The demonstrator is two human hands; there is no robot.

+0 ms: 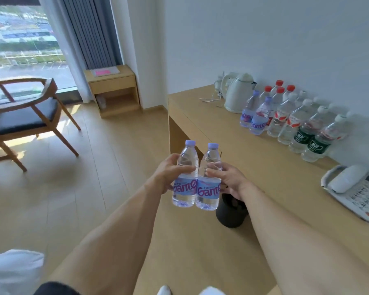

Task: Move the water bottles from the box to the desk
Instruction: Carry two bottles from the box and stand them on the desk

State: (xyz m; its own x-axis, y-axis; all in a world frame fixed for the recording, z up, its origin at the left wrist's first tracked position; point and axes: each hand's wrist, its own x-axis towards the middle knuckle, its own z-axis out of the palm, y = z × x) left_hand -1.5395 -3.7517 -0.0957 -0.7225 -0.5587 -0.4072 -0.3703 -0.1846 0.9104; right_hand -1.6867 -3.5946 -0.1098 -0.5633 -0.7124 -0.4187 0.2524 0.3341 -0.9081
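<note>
The left hand [172, 174] grips one bottle [185, 175] round its middle, fingers curled across the front just above the label. The right hand [226, 179] grasps a second bottle [208, 177] the same way. Both bottles stand upright, side by side and touching, held in the air over the floor, just short of the desk [254, 167] edge.

As I judge it, the step in hand is carrying this pair over to set them down. To do it well, keep both upright, swing them right and forward over the desk top, and part them a little before lowering, so neither knocks the other over. Let each base sit flat before the fingers loosen.

Just below the right hand a dark bin [231, 211] stands on the floor. To the right of that hand lies a phone [354, 188]. Farther ahead and right stands the cluster of bottles already set down [292, 122]; the bare desk in front of it looks the safest place. Beyond them is a kettle [238, 95]. The box is out of view.
</note>
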